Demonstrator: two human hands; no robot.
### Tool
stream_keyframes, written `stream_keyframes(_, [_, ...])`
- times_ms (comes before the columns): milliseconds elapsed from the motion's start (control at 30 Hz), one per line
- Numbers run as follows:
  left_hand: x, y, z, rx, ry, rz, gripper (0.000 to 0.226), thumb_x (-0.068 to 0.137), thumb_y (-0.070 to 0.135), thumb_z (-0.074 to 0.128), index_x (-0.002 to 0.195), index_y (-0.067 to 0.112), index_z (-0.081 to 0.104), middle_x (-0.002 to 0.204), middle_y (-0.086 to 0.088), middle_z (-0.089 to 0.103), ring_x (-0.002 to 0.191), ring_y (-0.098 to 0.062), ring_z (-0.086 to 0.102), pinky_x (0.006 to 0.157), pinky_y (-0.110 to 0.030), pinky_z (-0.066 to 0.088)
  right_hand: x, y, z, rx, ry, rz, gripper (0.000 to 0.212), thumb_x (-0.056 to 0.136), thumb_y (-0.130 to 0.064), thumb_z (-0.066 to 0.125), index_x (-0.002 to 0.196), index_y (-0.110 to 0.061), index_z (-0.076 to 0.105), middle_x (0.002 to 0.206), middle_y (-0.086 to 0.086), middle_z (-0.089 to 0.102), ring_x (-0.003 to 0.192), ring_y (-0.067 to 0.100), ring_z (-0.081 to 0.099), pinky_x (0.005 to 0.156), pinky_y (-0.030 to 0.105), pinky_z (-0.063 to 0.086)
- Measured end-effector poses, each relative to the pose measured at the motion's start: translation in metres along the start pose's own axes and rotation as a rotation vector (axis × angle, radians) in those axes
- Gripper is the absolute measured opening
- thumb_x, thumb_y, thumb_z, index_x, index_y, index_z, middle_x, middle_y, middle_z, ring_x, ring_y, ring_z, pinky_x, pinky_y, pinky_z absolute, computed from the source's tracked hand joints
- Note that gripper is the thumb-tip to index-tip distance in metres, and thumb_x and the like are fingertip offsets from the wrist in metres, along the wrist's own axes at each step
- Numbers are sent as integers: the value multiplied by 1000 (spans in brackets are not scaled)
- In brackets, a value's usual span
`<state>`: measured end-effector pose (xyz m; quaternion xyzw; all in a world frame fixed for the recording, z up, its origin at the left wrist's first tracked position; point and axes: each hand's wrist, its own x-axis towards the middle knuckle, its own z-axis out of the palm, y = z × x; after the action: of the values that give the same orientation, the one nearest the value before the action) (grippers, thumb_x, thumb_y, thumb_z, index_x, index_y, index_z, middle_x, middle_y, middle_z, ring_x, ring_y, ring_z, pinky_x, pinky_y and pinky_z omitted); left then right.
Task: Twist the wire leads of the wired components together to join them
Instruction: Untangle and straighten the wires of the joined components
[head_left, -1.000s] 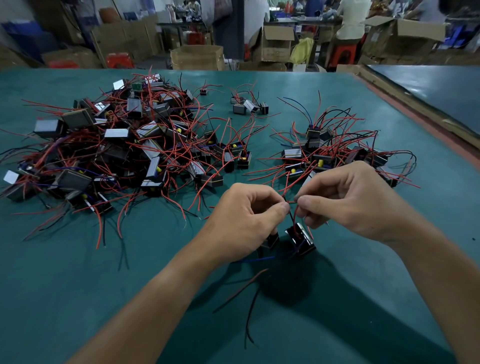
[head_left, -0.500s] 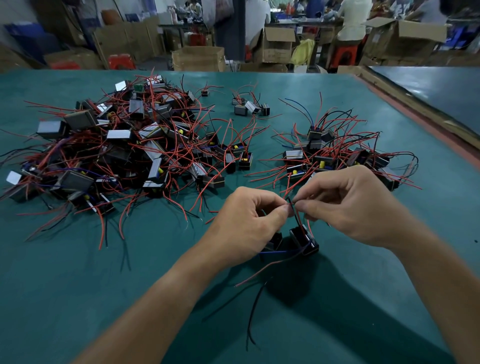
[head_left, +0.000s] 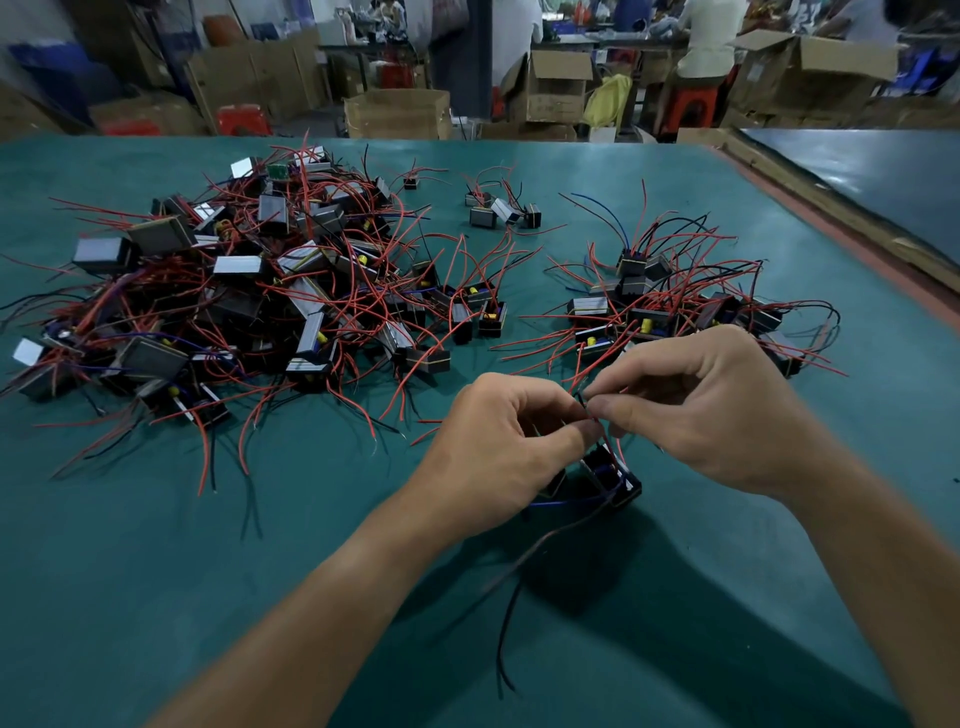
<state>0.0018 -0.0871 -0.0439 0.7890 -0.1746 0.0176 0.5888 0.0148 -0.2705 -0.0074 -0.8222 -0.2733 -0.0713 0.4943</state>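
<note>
Teal surface (head_left: 156, 571) in a workshop, cartons (head_left: 397, 111) stacked beyond its far edge. At left, a big pile (head_left: 249, 291) of boxy parts tangled in red wires; farther back at centre, a small group (head_left: 501, 208); at right, a second pile (head_left: 675, 306), possibly the finished ones, though hard to say. Near the front, left hand (head_left: 498, 441) with fingers (head_left: 571, 434) curled, thumb and forefinger pinched narrow on the leads (head_left: 589, 408). Just beside it, right hand (head_left: 701, 410), fingers (head_left: 618, 405) likewise pinched on the same leads, tips of both hands almost touching. Directly below the pinch, the two components (head_left: 610, 475), dark and close together; resting on the surface or hanging just over it, impossible to tell. Seemingly mid-twist: leads gathered and held, join not plainly made. Next move probably calls for rolling the pinched ends one way between thumb and forefinger, bracing with the other hand and keeping the tips aligned. Hidden: bare ends and any turns, covered by fingertips; one component half under the left hand. Trailing wire (head_left: 511, 613) toward the viewer, blurred.
</note>
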Motion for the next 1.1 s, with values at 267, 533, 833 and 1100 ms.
stream_keyframes(267, [-1, -1, 0, 6, 89, 36, 17, 76, 30, 78, 70, 16, 72, 44, 12, 46, 39, -3, 29, 42, -14, 22, 0, -1, 0, 20, -32, 21, 21, 79, 1, 76, 75, -20, 76, 71, -1, 74, 67, 23, 70, 65, 32, 57])
stream_keyframes(533, [-1, -1, -5, 44, 87, 25, 10, 79, 26, 81, 74, 18, 77, 40, 12, 46, 36, -2, 28, 41, -13, 22, 0, -3, -1, -4, -66, 10, 21, 80, 0, 76, 75, -20, 76, 69, -1, 73, 62, 16, 67, 59, 22, 53])
stream_keyframes(833, [-2, 5, -5, 25, 63, 47, 3, 79, 14, 81, 80, 16, 79, 39, 15, 50, 34, 1, 31, 39, -9, 24, 1, -2, -1, -44, -70, -23, 18, 79, 1, 76, 77, -17, 77, 72, -3, 72, 65, 13, 67, 63, 20, 52])
stream_keyframes(1100, [-3, 10, -3, 8, 82, 72, 14, 78, 9, 80, 69, 18, 74, 39, 16, 47, 35, -1, 25, 40, -11, 19, 0, -3, -1, 30, -69, 35, 20, 79, 1, 77, 74, -18, 77, 67, -2, 73, 59, 6, 64, 58, 25, 55])
